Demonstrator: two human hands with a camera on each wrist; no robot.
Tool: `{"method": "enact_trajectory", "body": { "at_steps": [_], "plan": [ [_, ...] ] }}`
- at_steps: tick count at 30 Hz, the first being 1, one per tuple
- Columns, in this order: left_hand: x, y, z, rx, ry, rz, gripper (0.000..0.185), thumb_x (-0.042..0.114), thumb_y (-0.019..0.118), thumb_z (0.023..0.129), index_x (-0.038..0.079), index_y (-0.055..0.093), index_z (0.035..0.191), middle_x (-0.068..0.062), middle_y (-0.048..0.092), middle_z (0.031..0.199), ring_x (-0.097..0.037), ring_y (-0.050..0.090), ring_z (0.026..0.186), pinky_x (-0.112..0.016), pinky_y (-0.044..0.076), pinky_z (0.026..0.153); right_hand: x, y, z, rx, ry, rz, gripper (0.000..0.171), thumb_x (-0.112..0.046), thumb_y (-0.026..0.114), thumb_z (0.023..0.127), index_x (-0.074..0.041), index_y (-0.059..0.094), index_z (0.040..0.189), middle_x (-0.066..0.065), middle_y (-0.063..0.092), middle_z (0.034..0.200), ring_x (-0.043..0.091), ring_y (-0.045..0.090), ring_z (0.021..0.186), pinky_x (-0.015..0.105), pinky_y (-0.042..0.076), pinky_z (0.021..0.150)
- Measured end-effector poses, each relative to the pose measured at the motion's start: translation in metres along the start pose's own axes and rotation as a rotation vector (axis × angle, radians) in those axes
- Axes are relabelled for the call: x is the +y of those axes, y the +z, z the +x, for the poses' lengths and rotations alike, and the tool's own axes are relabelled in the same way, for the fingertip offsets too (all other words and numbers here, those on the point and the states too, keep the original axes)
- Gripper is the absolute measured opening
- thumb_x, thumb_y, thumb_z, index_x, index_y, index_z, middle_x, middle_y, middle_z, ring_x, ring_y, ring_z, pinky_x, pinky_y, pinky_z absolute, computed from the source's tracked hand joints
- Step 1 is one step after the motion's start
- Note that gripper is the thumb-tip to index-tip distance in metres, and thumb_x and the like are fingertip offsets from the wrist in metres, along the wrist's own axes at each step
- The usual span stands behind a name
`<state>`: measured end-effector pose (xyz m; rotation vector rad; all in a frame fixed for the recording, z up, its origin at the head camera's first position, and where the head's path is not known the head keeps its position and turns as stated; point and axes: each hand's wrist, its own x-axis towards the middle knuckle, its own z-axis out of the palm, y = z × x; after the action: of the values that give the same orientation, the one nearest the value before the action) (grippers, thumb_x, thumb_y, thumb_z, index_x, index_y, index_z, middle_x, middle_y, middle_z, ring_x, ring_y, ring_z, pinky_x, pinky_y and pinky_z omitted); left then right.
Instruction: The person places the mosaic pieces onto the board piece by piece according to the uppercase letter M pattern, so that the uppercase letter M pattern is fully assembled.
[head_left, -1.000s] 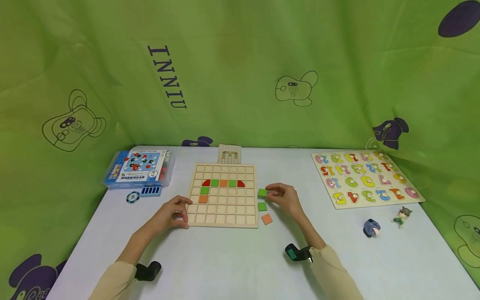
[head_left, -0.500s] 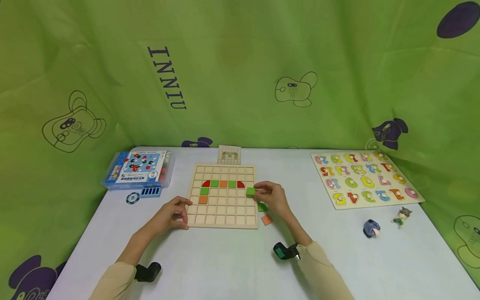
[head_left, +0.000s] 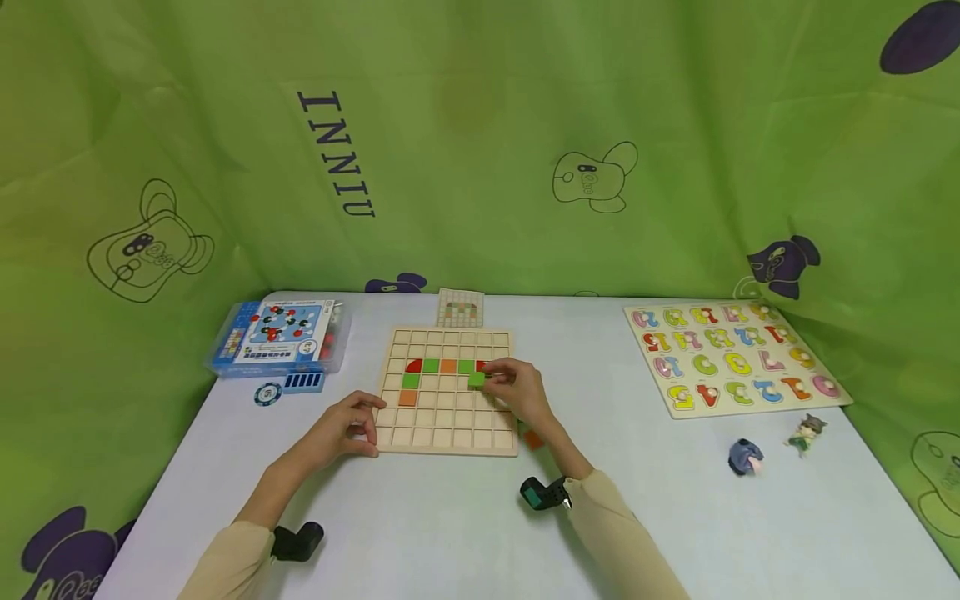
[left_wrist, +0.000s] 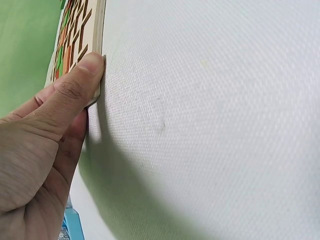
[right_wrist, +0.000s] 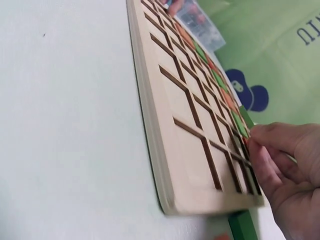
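A square wooden grid board lies on the table, with green, orange and red tiles in some cells. My left hand grips the board's near left corner; in the left wrist view the thumb presses on its edge. Between thumb and fingertips, my right hand pinches a green square tile above the board's right half, just below the upper row of tiles. That hand partly covers the red tile at the row's right end. An orange tile lies off the board's right side, partly behind the right forearm.
A small pattern card lies behind the board. At the left are a clear plastic box, a blue slotted piece and a round chip. A number puzzle board and two small figurines occupy the right.
The right hand has carried the green tile leftward from beside the board to over its right half. The left hand has stayed at the corner.
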<state>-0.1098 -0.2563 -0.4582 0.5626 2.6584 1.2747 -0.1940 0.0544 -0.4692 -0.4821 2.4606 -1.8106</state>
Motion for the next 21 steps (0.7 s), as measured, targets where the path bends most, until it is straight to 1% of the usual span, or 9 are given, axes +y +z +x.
{"method": "enact_trajectory", "body": {
  "at_steps": [6,8,12,16,18,21],
  "plan": [
    [0.001,0.000,0.001,0.007,0.030,0.008,0.023,0.000,0.082,0.068,0.008,0.061,0.068,-0.023,0.051,0.123,-0.041,0.049,0.112,-0.040,0.054,0.086,-0.002,0.012,0.005,-0.011,-0.064,-0.065,0.022,0.012,0.070,0.078,0.007,0.068,0.099,0.019,0.070,0.095,0.025,0.067,0.079,0.024,0.056,0.070],
    [0.001,0.000,0.001,0.009,0.031,0.004,0.023,0.001,0.082,0.068,0.008,0.060,0.068,-0.023,0.051,0.123,-0.041,0.049,0.112,-0.041,0.054,0.086,-0.001,0.015,0.007,-0.017,-0.079,-0.080,0.022,0.012,0.070,0.078,0.007,0.068,0.099,0.019,0.070,0.094,0.024,0.067,0.079,0.023,0.056,0.069],
    [0.001,0.000,0.001,0.013,0.024,-0.004,0.023,0.000,0.082,0.068,0.008,0.060,0.067,-0.023,0.051,0.123,-0.041,0.049,0.112,-0.040,0.054,0.086,-0.001,0.021,0.008,-0.037,-0.083,-0.058,0.022,0.013,0.070,0.078,0.008,0.067,0.099,0.020,0.069,0.094,0.025,0.068,0.080,0.022,0.056,0.068],
    [0.001,0.000,0.000,0.014,0.025,0.007,0.024,0.000,0.083,0.068,0.008,0.060,0.067,-0.022,0.051,0.122,-0.041,0.049,0.112,-0.040,0.054,0.085,-0.001,0.027,0.009,-0.067,-0.122,-0.045,0.021,0.012,0.069,0.080,0.010,0.066,0.101,0.021,0.069,0.096,0.027,0.068,0.081,0.025,0.057,0.069],
    [0.001,0.000,0.000,0.012,0.027,0.007,0.023,0.000,0.082,0.068,0.008,0.060,0.068,-0.022,0.051,0.123,-0.041,0.049,0.113,-0.041,0.053,0.086,-0.001,0.029,0.009,-0.077,-0.155,-0.049,0.022,0.011,0.069,0.080,0.010,0.065,0.101,0.021,0.068,0.096,0.025,0.068,0.080,0.025,0.057,0.070],
    [0.001,-0.001,-0.001,0.008,0.023,-0.007,0.023,0.000,0.082,0.069,0.007,0.061,0.068,-0.023,0.050,0.123,-0.042,0.049,0.114,-0.043,0.053,0.087,-0.001,0.034,0.009,-0.069,-0.214,-0.065,0.022,0.011,0.068,0.080,0.011,0.064,0.101,0.020,0.068,0.095,0.018,0.068,0.077,0.022,0.056,0.068]
  ]
}}
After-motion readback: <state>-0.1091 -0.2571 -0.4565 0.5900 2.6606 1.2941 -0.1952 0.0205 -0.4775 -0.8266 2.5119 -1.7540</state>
